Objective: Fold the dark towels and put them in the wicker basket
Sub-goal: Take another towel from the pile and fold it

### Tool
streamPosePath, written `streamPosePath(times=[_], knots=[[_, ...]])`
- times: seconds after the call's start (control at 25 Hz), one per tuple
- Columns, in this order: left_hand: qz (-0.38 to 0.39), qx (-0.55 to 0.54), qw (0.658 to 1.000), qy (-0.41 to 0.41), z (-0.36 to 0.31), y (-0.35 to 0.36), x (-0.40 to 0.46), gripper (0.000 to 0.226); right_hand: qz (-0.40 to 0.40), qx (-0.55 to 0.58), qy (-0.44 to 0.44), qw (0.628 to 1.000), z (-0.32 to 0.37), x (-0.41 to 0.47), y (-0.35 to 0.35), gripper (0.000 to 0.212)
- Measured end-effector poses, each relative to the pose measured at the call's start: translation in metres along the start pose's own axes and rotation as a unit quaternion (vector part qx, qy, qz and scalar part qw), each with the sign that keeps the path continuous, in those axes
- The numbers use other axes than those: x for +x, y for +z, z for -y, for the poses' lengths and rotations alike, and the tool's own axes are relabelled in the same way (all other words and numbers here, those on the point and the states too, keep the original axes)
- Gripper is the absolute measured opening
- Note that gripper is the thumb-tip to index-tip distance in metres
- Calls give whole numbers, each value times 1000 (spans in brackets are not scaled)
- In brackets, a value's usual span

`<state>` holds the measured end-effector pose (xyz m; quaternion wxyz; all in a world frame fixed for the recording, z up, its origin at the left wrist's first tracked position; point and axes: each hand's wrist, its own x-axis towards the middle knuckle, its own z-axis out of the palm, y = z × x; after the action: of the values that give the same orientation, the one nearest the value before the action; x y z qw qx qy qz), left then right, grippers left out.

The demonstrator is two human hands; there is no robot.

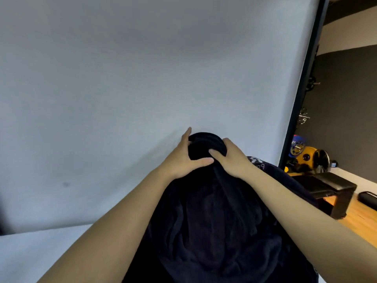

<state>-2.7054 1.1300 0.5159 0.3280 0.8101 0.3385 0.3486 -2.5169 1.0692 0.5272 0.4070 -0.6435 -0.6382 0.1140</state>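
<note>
- Up at chest height in the head view, both hands hold the top of a dark towel (214, 217) in front of a pale wall (122, 78).
- Left hand (183, 158): its grip is closed on the bunched top of the towel, thumb lying across the front and fingers behind the cloth.
- Right hand (230, 158): it also clutches the same bunched top, fingers curled over the fabric, just beside the left hand.
- From the two hands the towel hangs toward the camera in deep loose folds and fills the lower middle of the view; its lower edge is out of sight.
- Handling, as I judge it: soft, plush and limp, light enough to lift but bulky; it will sag and not keep a crease unless laid flat. Better holds would be two corners of one edge, not the bunched middle.
- Room: a white surface (30, 258) lies low on the left with open space; on the right a wooden desk (359, 221) carries a black stand (326, 186), close to the right forearm.
- No wicker basket shows.
</note>
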Motion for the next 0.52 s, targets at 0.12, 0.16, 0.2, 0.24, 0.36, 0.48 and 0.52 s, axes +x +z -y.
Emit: streamPosePath(times=[0.12,0.16,0.2,0.24,0.36,0.48,0.52], knots=[[67,101,993,11,4,3,8,50,107,-40,-8,993,-10,-32,-17,74],[76,106,991,-7,3,2,11,31,160,-93,-4,983,-18,-44,-26,88],[79,92,992,-30,2,1,13,22,212,-176,7,961,-28,-57,-35,98],[74,74,993,-54,-1,-2,16,20,249,-261,31,932,-38,-70,-43,103],[82,16,990,-112,-17,-22,24,25,158,-248,38,955,-56,-81,-63,71],[86,-63,987,-118,-47,-47,31,28,-82,-74,2,994,-42,-52,-87,26],[67,-106,987,-104,-61,-56,33,28,-139,-41,5,989,-29,-35,-97,26]])
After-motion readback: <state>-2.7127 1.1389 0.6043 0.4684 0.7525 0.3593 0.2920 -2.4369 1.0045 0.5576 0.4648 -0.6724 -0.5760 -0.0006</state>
